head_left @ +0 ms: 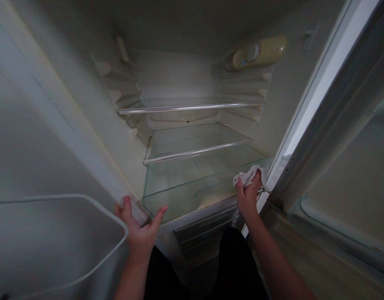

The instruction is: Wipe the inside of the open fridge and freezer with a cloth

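Note:
My right hand (248, 198) grips a crumpled white cloth (246, 176) at the right front corner of a clear bottom drawer (171, 202) inside the fridge. Part of the cloth hangs toward the door frame, and the fingertips are partly hidden by it. At the drawer's left front corner, my left hand (138, 233) is open, thumb and fingers spread, resting against the fridge's left front edge (113, 183). No object shows in that hand.
Two glass shelves with shiny front trims, an upper shelf (192, 108) and a lower shelf (198, 152), sit above the drawer. A yellowed thermostat housing (260, 51) is on the right wall. The opened door (345, 166) stands at right; a pale cable (98, 204) loops at left.

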`<state>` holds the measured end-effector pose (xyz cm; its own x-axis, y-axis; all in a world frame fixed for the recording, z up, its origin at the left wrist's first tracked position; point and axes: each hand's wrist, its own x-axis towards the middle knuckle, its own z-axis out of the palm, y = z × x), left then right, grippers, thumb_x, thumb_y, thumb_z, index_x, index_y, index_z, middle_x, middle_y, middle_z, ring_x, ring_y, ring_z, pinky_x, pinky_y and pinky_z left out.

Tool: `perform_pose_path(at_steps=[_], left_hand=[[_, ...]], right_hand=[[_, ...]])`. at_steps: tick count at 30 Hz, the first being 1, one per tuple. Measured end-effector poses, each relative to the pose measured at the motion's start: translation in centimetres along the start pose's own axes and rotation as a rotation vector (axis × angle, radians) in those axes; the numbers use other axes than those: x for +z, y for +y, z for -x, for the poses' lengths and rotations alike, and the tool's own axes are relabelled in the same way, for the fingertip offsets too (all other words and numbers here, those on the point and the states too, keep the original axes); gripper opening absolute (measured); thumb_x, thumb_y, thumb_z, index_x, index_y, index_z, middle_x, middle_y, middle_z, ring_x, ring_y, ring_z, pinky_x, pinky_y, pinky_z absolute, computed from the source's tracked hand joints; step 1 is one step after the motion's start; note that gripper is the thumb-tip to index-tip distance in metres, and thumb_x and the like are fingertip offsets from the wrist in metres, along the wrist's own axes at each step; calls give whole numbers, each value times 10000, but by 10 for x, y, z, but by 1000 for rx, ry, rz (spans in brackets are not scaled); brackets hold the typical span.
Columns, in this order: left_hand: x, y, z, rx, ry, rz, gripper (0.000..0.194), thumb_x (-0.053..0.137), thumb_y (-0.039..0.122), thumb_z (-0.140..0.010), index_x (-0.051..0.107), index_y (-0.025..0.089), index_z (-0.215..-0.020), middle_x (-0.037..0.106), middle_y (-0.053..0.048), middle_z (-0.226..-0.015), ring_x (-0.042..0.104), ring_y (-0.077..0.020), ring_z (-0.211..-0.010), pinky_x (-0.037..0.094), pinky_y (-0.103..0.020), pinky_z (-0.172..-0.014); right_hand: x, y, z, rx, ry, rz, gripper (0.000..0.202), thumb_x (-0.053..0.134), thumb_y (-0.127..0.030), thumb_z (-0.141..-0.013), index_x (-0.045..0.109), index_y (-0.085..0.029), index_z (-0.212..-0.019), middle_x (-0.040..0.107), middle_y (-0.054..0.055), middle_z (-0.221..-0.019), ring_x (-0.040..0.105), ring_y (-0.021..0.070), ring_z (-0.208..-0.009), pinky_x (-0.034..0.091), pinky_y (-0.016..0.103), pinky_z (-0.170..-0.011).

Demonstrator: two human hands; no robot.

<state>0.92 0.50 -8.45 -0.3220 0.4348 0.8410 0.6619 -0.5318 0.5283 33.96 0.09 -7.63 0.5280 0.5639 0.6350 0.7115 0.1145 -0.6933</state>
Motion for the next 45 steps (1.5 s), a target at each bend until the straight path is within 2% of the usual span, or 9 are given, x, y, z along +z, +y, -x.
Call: perform_pose_path(at_steps=[8,14,19,22,27,34,39,42,45], left_hand=[[3,24,9,37,16,-92,980,850,416,-737,342,229,-1554,387,-187,-1571,345,-355,-1483,244,-561,-1236],[0,49,26,2,-51,-107,799,723,325,-871,337,254,-1567,222,-184,-1671,287,-345,-1525,259,-516,-1238],[-10,44,41,-54,-87,-28,695,613,260,-944,324,267,-1576,161,-141,-1708,189,-300,-1566,220,-456,-1264],[-15,44,45,-80,-114,15,653,581,271,-966,336,293,-1570,143,-102,-1718,150,-280,-1575,192,-433,-1273],[-24,46,42,-71,-230,4,596,595,280,-960,423,286,-1530,34,-65,-1733,142,-276,-1576,181,-392,-1272],[-25,56,48,-2,-334,-142,644,664,263,-911,448,273,-1518,-194,-63,-1709,-38,-397,-1570,134,-592,-1260],[-4,68,61,245,-483,-307,724,660,299,-915,347,292,-1568,-37,-103,-1726,14,-424,-1569,228,-686,-1212],[10,72,65,306,-592,-382,725,626,386,-937,325,234,-1579,-11,-155,-1718,93,-429,-1563,320,-650,-1189],[19,77,59,291,-595,-438,715,606,449,-942,357,202,-1566,-84,-175,-1706,61,-452,-1557,332,-639,-1184]], right_hand=[[9,-14,32,17,-77,1,856,410,-593,-979,149,-62,-1599,348,302,-1511,329,402,-1440,320,588,-1147],[36,-89,88,-272,-503,64,607,412,-493,-1011,468,-95,-1466,658,260,-1205,602,401,-1178,453,582,-1008],[57,-123,125,-568,-566,34,420,446,-413,-1030,559,-310,-1421,686,106,-1304,523,388,-1314,139,758,-1144],[67,-125,132,-684,-533,9,394,480,-414,-1022,579,-377,-1401,647,35,-1389,528,370,-1299,-42,749,-1167],[67,-107,109,-734,-415,37,366,633,-490,-926,700,-367,-1265,699,23,-1306,591,361,-1173,-146,676,-1189],[32,-36,50,-561,-240,274,475,595,-549,-933,721,-200,-1229,756,128,-1023,607,392,-1175,44,722,-1195],[-7,19,-10,-234,-127,280,861,409,-613,-985,285,9,-1567,512,337,-1386,451,428,-1366,347,652,-1116],[-19,31,-37,-147,-102,209,957,383,-640,-976,57,-8,-1616,216,338,-1591,223,423,-1506,294,618,-1170],[-10,27,-47,-120,-99,202,1020,394,-689,-954,-2,-21,-1616,97,333,-1623,99,433,-1534,216,643,-1191]])
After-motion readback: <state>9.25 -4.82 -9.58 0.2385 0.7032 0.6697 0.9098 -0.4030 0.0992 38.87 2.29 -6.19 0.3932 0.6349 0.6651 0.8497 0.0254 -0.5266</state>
